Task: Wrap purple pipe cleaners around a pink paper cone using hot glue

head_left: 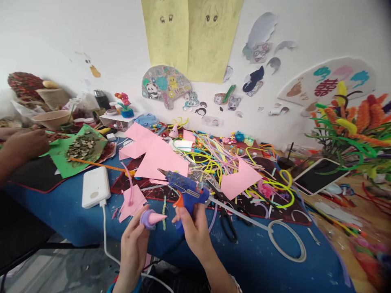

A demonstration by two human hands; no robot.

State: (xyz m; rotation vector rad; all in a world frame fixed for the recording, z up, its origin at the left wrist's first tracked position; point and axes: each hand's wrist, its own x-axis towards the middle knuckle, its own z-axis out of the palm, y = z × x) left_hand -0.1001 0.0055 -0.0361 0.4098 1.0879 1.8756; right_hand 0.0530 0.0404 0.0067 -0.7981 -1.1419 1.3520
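While left hand [134, 240] pinches small pink cone [152, 218] with purple band at fingertips, cone tip points right toward right hand [192, 230]. Right hand closed round handle of blue glue gun [186, 191], finger at orange trigger, nozzle aimed up-left, away from cone. Cone just left of gun handle, apart. Beyond: pink paper sheets [159, 156], pipe cleaners [214, 156], black scissors [228, 224], white power bank [95, 187] on blue table [259, 260].

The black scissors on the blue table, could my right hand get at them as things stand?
Probably not right away: the right hand is shut on the blue glue gun. The black scissors lie just beside it on the blue table, uncovered, so the path itself looks free.
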